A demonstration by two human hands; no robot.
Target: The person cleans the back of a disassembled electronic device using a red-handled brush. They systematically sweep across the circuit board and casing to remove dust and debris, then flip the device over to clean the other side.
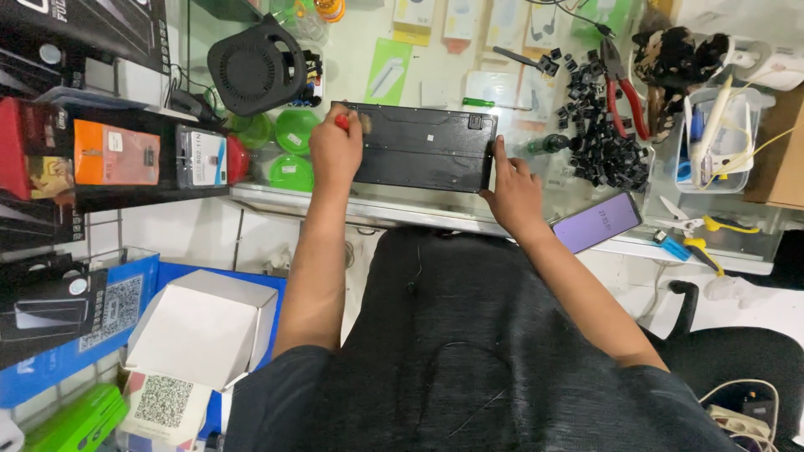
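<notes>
A black keyboard body (423,146) lies face down on the glass counter (394,209), its flat back showing. My left hand (335,151) rests on its left end, closed around a small red-handled tool (342,120) whose tip I cannot see. At the keyboard's right edge my right hand (512,192) presses flat against the side, fingers spread, holding nothing. A heap of loose black keycaps (603,134) lies just right of the keyboard.
A phone with a purple screen (596,221) lies near my right wrist. Red-handled pliers (624,88), a green screwdriver (479,102), a black round fan (255,67), green bowls (293,151) and a clear tub of tools (712,142) crowd the counter. Boxes stack at left.
</notes>
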